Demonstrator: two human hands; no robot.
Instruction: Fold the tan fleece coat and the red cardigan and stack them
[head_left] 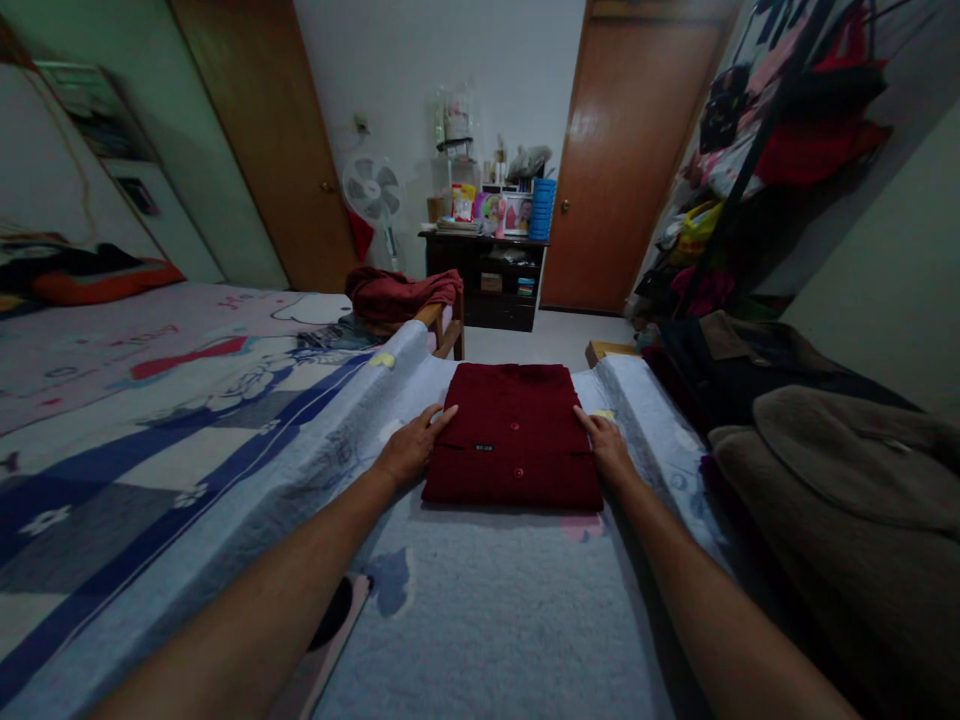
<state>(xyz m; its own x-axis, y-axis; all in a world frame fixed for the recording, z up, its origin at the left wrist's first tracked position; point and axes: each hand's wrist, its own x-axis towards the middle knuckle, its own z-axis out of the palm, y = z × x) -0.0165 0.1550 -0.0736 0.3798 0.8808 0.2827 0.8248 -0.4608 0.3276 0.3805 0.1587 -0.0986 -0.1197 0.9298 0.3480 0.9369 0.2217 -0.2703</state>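
A dark red garment [517, 440], folded into a neat rectangle, lies flat on a light blue patterned cloth [480, 610]. Two buttons and a small dark label show on its upper face. My left hand [411, 445] rests at its left edge, fingers apart and fingertips touching the fabric. At the right edge my right hand [606, 445] touches the garment with its fingers extended. Neither hand has visibly lifted or wrapped round the cloth.
Folded dark and brown clothes [855, 470] are piled at the right. A flat pink-edged object [337, 640] lies under my left forearm. Beyond the bedding are a red cloth [401, 295] on a wooden frame, a fan [375, 190] and a dark cabinet [480, 260].
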